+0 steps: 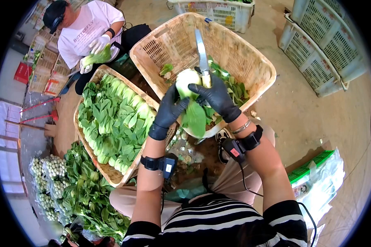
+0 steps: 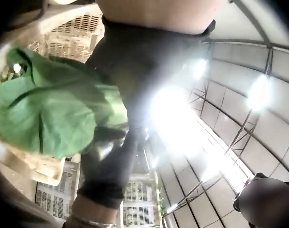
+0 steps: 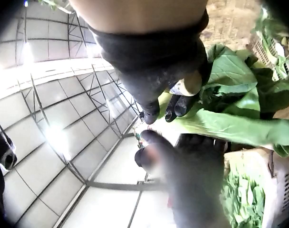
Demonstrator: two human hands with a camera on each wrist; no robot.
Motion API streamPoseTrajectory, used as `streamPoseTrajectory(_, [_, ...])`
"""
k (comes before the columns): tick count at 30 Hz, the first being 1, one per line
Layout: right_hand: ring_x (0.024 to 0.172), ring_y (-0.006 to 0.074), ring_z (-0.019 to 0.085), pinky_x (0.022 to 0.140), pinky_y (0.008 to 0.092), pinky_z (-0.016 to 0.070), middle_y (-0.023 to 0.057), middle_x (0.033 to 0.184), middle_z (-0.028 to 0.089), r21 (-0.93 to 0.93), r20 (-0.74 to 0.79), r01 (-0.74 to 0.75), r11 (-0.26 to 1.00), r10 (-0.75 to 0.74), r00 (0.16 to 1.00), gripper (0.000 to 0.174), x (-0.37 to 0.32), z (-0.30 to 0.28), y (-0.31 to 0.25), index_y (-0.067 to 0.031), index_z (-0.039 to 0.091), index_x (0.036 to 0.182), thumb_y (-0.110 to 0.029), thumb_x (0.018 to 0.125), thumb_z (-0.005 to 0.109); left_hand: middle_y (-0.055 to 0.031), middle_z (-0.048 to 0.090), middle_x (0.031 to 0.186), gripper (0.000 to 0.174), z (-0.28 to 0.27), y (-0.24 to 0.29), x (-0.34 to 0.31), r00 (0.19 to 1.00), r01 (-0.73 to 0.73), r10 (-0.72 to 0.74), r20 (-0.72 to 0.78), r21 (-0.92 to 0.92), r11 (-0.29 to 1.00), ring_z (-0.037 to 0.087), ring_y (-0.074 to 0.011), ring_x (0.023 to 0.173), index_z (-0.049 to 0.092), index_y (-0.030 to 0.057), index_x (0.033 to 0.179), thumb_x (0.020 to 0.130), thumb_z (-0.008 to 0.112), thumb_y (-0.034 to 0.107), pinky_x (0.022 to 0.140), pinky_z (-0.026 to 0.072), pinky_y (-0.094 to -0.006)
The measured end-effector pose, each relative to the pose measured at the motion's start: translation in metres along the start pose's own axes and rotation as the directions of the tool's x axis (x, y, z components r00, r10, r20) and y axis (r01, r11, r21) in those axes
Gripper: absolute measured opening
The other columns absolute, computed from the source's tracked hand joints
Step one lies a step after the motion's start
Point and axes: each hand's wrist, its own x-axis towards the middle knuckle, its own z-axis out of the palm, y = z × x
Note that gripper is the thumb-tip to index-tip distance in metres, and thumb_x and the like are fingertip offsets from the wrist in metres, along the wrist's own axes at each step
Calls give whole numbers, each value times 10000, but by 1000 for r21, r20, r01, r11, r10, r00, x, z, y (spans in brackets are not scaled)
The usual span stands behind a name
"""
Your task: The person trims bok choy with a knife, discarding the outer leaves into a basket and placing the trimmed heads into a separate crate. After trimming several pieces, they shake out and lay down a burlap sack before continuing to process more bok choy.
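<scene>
Left hand [image 1: 169, 109]: curled snug round the greens [image 1: 195, 117].
Right hand [image 1: 216, 94]: holding the knife [image 1: 203, 61], thumb up by the white end of the greens.
Greens: over the big basket [image 1: 245, 57], between both hands, leafy end toward the body.
Trimming: likely the step in hand — cleaning one bunch, with loose leaves [image 1: 237, 92] down in the basket.
Knife next: likely calls for a steady hold, then a cut or a pull at a bad leaf, fingers clear of the blade.
Head view: the whole blade, pointing up and away, plus a full crate [image 1: 118, 179] to the left.
Right wrist view: the handle [image 3: 188, 85] tucked by the fingers.
Left wrist view: a wide leaf up close — knife hard to make out; roof lamps [image 2: 259, 92] too, not seen from the head.
</scene>
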Motion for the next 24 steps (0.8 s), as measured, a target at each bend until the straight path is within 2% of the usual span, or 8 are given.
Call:
streamPoseTrajectory(3, [706, 92, 550, 614, 235, 470, 46, 829, 589, -27, 59, 172, 985, -170, 984, 536, 1, -1, 10, 29, 486, 1121, -184, 690, 724, -86, 527, 1080, 699, 10, -8, -8, 995, 71, -75, -72, -54, 996, 505, -157, 986, 368, -8, 1195, 661, 746, 238, 857, 412, -306])
streamPoseTrajectory(9, [504, 90, 524, 463, 226, 437, 39, 643, 555, -250, 470, -95, 964, 207, 858, 378, 5, -21, -19, 21, 534, 977, -169, 696, 702, -91, 505, 1138, 780, -20, 2, -29, 985, 149, -94, 142, -447, 882, 495, -196, 1038, 350, -20, 1244, 647, 712, 328, 895, 390, -313])
streamPoseTrajectory(12, [526, 158, 562, 496, 282, 461, 74, 650, 576, -327, 407, -78, 942, 214, 888, 365, 7, -23, -8, 29, 543, 954, -158, 676, 688, -128, 512, 1118, 747, -23, -1, -53, 945, 321, -276, 175, -660, 679, 521, -232, 994, 377, 6, 1234, 712, 608, 487, 846, 434, -345])
streamPoseTrajectory(14, [714, 322, 586, 632, 385, 474, 139, 792, 614, -867, 60, 209, 452, -323, 945, 383, 12, -28, 10, -65, 585, 967, -262, 653, 682, -138, 525, 1077, 743, -8, 15, -62, 932, 297, -353, 89, -745, 597, 538, -253, 947, 391, 20, 1223, 745, 533, 570, 817, 456, -359])
streamPoseTrajectory(17, [684, 330, 579, 603, 379, 464, 167, 755, 605, -917, -4, 82, 391, -213, 977, 401, 13, -26, -7, -83, 565, 1055, -283, 716, 644, -113, 509, 1147, 540, -25, -16, -61, 862, 389, -457, 219, -865, 318, 514, -232, 1027, 381, 59, 1252, 878, 408, 447, 894, 418, -356])
streamPoseTrajectory(19, [621, 279, 596, 568, 366, 463, 147, 711, 608, -800, 167, 325, 504, -334, 928, 437, 13, -13, -4, -48, 554, 1059, -308, 723, 657, -114, 509, 1147, 541, -27, -13, -51, 913, 363, -363, 186, -776, 516, 517, -229, 1023, 369, 59, 1257, 876, 418, 440, 902, 412, -353])
streamPoseTrajectory(21, [646, 160, 578, 604, 316, 457, 115, 698, 598, -502, 207, -54, 863, 180, 961, 441, 0, 4, -27, 12, 573, 1000, -313, 723, 685, -115, 509, 1142, 507, -18, -5, -55, 887, 394, -436, 153, -742, 542, 522, -229, 1017, 356, 39, 1258, 879, 454, 361, 896, 416, -357])
streamPoseTrajectory(24, [671, 193, 586, 647, 318, 447, 179, 779, 606, -471, 452, 419, 776, -195, 870, 509, -3, 7, -7, 45, 561, 1007, -345, 707, 690, -87, 507, 1142, 468, -19, -13, -55, 935, 352, -322, 150, -502, 790, 488, -186, 1039, 366, 4, 1247, 855, 523, 204, 905, 383, -303])
